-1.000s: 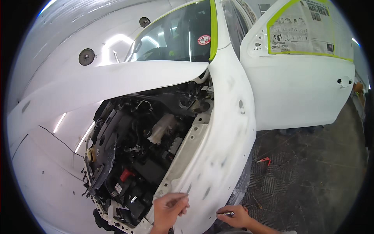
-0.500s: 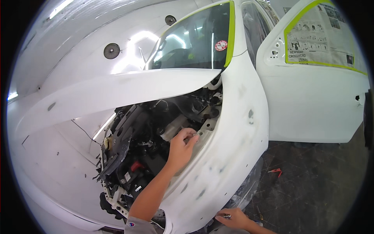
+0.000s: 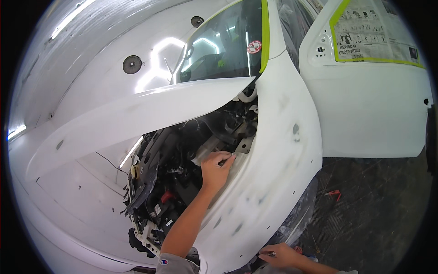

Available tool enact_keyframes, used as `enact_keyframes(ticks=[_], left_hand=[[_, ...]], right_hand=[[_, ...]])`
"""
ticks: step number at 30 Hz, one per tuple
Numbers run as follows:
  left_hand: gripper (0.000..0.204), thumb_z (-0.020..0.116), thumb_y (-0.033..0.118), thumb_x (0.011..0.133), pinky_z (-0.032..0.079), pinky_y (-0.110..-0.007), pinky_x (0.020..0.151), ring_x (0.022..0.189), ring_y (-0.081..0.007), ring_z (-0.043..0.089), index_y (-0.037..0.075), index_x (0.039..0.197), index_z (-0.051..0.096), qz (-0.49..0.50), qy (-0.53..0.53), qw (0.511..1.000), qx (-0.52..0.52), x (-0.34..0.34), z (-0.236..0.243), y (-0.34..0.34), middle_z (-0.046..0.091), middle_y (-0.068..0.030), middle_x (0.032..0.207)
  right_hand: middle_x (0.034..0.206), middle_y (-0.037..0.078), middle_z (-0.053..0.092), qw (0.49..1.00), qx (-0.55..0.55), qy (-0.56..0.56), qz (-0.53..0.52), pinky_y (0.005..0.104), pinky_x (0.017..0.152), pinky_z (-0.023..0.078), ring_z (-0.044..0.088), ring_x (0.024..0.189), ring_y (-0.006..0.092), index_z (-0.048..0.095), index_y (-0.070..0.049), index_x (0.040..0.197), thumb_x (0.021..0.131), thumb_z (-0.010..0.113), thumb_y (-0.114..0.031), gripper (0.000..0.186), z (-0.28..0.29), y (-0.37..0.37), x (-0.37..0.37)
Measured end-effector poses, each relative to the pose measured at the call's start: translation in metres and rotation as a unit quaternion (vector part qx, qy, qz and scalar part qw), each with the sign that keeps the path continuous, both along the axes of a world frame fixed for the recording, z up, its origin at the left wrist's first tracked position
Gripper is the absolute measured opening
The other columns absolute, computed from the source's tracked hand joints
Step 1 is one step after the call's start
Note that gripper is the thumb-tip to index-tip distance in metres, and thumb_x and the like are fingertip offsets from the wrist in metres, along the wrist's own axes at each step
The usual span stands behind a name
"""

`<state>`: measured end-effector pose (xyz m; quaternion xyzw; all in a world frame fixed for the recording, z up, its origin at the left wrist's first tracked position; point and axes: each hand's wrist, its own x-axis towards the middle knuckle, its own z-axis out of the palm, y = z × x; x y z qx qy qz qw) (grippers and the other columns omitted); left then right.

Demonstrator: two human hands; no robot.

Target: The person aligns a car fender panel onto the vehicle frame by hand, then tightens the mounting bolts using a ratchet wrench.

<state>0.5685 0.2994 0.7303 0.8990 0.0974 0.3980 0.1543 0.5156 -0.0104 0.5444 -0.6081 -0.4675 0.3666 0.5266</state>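
My left hand (image 3: 216, 170) reaches over the engine bay (image 3: 182, 150) to the inner edge of the white front fender (image 3: 278, 150). Its thumb and fingers are pinched at a mounting point there; what they hold, if anything, is too small to make out. Low at the right, beside the fender's lower edge, my right hand (image 3: 284, 256) is closed around a small metal tool (image 3: 271, 254), mostly hidden in the fingers. Grey sanded patches mark the fender's white surface. Above the engine bay the white hood (image 3: 150, 102) stands raised.
An open white door (image 3: 369, 109) with newspaper (image 3: 372, 34) and green tape over its window stands at the right. Red-handled pliers (image 3: 335, 194) lie on the dark floor (image 3: 365, 201). Clear plastic sheeting (image 3: 299, 219) hangs below the fender. The windshield (image 3: 223, 45) is edged with green tape.
The view has shifted slightly. My left hand stays at the fender's inner edge, its fingers closer in. My right hand remains low beside the fender, the metal tool now less visible.
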Motion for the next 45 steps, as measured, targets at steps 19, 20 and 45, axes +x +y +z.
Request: enact_keyframes(ticks=[19,20,45], left_hand=[[0.013,0.076,0.013,0.084,0.053,-0.037,0.079,0.090,-0.0273,0.066,0.001,0.089,0.074,-0.083,0.129,0.987,0.044,0.000,0.026,0.014,0.072,-0.0109,0.093],[0.013,0.076,0.013,0.084,0.053,-0.037,0.079,0.090,-0.0273,0.066,0.001,0.089,0.074,-0.084,0.129,0.987,0.043,-0.001,0.028,0.017,0.072,-0.0109,0.093],[0.017,0.072,0.015,0.087,0.052,-0.040,0.080,0.088,-0.0328,0.065,0.001,0.096,0.073,-0.100,0.237,0.962,0.094,0.002,0.051,0.002,0.067,-0.0120,0.093]], right_hand=[[0.093,0.017,0.074,1.000,-0.013,0.004,0.022,0.0341,0.075,0.057,0.074,0.083,0.0277,0.070,-0.001,0.109,0.093,0.069,-0.027,0.031,-0.010,-0.003,0.010],[0.094,0.017,0.074,1.000,-0.020,0.004,0.022,0.0341,0.075,0.057,0.074,0.083,0.0279,0.070,-0.001,0.108,0.093,0.069,-0.027,0.031,-0.008,-0.004,0.009],[0.095,0.015,0.074,0.993,-0.050,-0.039,0.100,0.0371,0.079,0.057,0.073,0.085,0.0304,0.070,-0.007,0.115,0.095,0.062,-0.043,0.041,-0.039,0.005,0.001]])
